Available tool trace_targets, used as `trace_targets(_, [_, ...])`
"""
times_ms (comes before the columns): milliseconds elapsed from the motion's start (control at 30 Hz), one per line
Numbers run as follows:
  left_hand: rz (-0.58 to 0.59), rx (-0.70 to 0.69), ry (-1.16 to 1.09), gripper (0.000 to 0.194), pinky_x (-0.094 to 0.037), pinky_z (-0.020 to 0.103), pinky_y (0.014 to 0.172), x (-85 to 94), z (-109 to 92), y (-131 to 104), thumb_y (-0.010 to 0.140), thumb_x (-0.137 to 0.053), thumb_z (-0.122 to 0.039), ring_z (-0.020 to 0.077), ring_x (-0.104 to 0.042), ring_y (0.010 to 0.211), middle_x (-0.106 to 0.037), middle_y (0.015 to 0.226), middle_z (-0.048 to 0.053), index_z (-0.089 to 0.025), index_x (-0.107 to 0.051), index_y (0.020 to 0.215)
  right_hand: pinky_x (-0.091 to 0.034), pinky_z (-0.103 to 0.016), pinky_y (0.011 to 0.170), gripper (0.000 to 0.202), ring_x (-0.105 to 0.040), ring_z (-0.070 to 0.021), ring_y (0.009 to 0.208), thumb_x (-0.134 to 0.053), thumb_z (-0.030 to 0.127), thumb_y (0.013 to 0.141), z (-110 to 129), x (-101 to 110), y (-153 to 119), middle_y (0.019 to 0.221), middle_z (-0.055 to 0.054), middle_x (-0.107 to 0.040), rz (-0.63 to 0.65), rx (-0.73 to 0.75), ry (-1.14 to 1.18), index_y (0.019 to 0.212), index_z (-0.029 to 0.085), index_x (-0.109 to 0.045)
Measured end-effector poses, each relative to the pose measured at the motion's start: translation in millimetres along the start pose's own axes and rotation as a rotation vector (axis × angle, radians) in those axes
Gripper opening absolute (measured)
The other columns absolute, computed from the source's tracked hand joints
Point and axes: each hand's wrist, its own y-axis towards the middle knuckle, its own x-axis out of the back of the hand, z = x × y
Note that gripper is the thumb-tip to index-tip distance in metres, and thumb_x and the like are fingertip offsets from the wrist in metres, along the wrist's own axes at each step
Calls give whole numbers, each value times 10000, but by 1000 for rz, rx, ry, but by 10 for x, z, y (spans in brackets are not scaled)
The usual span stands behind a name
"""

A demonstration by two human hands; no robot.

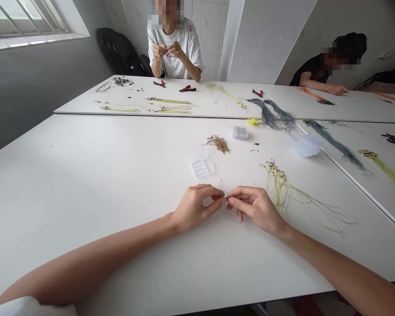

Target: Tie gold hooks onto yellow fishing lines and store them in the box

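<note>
Over the white table [118, 175], my left hand [199, 206] and my right hand [256, 208] meet fingertip to fingertip. Both pinch a small curved hook [226, 193] between them; its finer parts are too small to make out. Beside my right hand lies a bundle of yellow-green lines with hooks [278, 180], its loose ends spread to the right. An open clear compartment box [202, 168] is just beyond my left hand. Farther back are a pile of gold-coloured hooks [219, 143] and a closed clear box [240, 133].
A person in a white shirt [174, 48] sits opposite; another in black [325, 72] leans at the right. Red-handled pliers [187, 88], grey line bundles [271, 113], a yellow clump [253, 121] and a clear container [307, 145] lie farther off.
</note>
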Motion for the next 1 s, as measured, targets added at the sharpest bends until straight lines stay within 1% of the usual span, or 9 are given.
trace_targets(100, [18, 12, -32, 199, -496, 260, 702, 1, -3, 0, 926, -536, -280, 128, -605, 739, -675, 837, 40, -186, -700, 988, -508, -282, 508, 205, -549, -102, 472, -608, 358, 864, -12, -7, -1, 761, -34, -670, -9, 8, -10, 854, 167, -681])
trace_targets(200, [-1, -2, -19, 203, -481, 251, 650, -15, 13, -5, 914, -557, -289, 113, -557, 686, -639, 845, 50, -197, -728, 973, -499, -283, 518, 194, -544, -103, 489, -609, 353, 863, -30, -17, -10, 771, -28, -660, -29, 25, -32, 848, 176, -687])
trace_targets(300, [-28, 5, -4, 194, -461, 240, 611, -37, 23, -9, 894, -589, -297, 107, -520, 665, -598, 816, 46, -205, -744, 965, -467, -275, 520, 167, -525, -110, 517, -617, 340, 858, -55, -28, -13, 705, -6, -618, -74, 37, -90, 845, 191, -692])
trace_targets(367, [-26, 36, -26, 191, -463, 242, 621, -45, 16, -7, 887, -598, -295, 108, -517, 667, -597, 802, 42, -207, -746, 970, -451, -273, 523, 151, -506, -119, 554, -629, 332, 847, -69, -34, -8, 696, -4, -591, -107, 59, -136, 841, 197, -697])
trace_targets(467, [-7, 113, -97, 180, -464, 246, 637, -44, -9, 4, 875, -613, -298, 111, -522, 674, -618, 792, 36, -207, -753, 940, -444, -286, 578, 133, -504, -136, 624, -638, 315, 840, -71, -37, 1, 740, -14, -592, -138, 118, -184, 820, 200, -701])
trace_targets(567, [10, 207, -205, 189, -451, 247, 615, -37, -35, 25, 861, -627, -329, 115, -524, 667, -645, 791, 35, -199, -757, 907, -440, -302, 637, 126, -531, -155, 684, -643, 306, 838, -44, -32, -3, 741, -18, -606, -154, 146, -190, 810, 197, -699])
trace_targets(733, [39, 344, -532, 256, -503, 291, 677, -39, -72, 62, 852, -632, -369, 181, -627, 786, -715, 885, 75, -151, -748, 921, -437, -315, 668, 130, -530, -162, 693, -646, 299, 837, 11, -22, -28, 722, -21, -625, -173, 163, -172, 770, 195, -685])
trace_targets(800, [35, 359, -576, 253, -502, 291, 690, -46, -82, 73, 847, -640, -365, 178, -624, 790, -724, 881, 74, -149, -753, 917, -440, -322, 677, 128, -534, -164, 694, -646, 297, 837, 18, -19, -32, 720, -22, -631, -180, 169, -167, 769, 197, -687])
trace_targets(1000, [9, 354, -613, 238, -496, 294, 699, -79, -88, 91, 828, -665, -366, 165, -592, 783, -718, 853, 65, -163, -766, 900, -469, -353, 723, 150, -585, -192, 748, -642, 322, 838, 8, -17, -22, 763, -43, -678, -169, 152, -143, 785, 201, -714])
